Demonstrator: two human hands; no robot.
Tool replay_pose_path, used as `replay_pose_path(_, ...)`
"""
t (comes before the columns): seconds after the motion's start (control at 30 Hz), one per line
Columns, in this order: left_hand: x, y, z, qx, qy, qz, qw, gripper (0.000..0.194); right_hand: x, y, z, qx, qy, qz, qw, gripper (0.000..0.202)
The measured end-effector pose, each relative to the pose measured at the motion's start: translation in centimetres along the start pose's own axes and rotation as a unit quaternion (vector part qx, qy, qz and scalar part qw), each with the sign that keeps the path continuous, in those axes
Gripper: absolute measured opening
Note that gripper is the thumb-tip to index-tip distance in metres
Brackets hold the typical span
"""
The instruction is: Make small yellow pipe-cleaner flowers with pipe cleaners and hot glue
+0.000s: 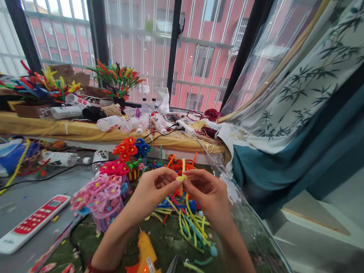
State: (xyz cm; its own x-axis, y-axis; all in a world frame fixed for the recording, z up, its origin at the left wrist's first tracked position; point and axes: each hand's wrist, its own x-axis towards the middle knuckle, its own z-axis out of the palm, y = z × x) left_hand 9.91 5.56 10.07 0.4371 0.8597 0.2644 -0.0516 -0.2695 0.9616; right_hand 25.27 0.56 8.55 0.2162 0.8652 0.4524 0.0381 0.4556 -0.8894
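Between my fingertips, above the table, is a pale yellow pipe cleaner (pixel 182 178), twisted or knotted in the middle with ends sticking up and down. My left hand (pixel 157 189) pinches it from the left side. From the right, my right hand (pixel 207 192) pinches the same piece. Under the hands lies a loose pile of yellow, green and teal pipe cleaners (pixel 189 230), with orange and blue ones behind. A yellow-orange glue gun (pixel 146 258) with a lit red light lies nearer to me, beside scissor blades (pixel 170 271).
Left of my arm stand pink pipe-cleaner flowers (pixel 102 193), with red and blue flowers (pixel 130 149) behind. A white and red remote control (pixel 32 224) lies at left. Plastic bottles (pixel 109 123) crowd the window ledge. Clear plastic sheeting and a curtain (pixel 301 79) hang at right.
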Motion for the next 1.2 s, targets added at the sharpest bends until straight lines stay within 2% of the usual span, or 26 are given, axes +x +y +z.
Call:
replay_pose_path(0.23, -0.1, -0.1, 0.2, -0.02, 0.025, 0.019, 0.999, 0.019, 0.3, 0.2, 0.1, 0.04, 0.003, 0.045, 0.998, 0.018)
replay_pose_path(0.37, -0.3, 0.0, 0.6, -0.019, 0.049, 0.043, 0.998, 0.013, 0.3, 0.1, 0.1, 0.05, 0.019, 0.041, 0.998, 0.016)
replay_pose_path(0.6, -0.4, -1.0, 2.0, -0.025, 0.088, 0.095, 0.991, 0.009, -0.1, 0.2, 1.2, 0.056, 0.129, -0.002, 0.99, 0.009)
replay_pose_path(0.83, -0.2, -1.2, 2.6, -0.017, 0.09, 0.156, 0.984, 0.007, -0.3, 0.6, 1.9, 0.07, 0.177, -0.013, 0.982, 0.008)
replay_pose_path(1.07, -0.1, -1.5, 2.4, -0.021, 0.067, 0.153, 0.986, 0.011, -0.3, 0.6, 1.9, 0.064, 0.181, -0.013, 0.981, 0.008)
replay_pose_path(1.2, -0.1, -0.9, 1.1, 0.005, 0.052, 0.126, 0.991, 0.013, 0.0, 0.4, 1.3, 0.069, 0.132, 0.004, 0.989, 0.009)
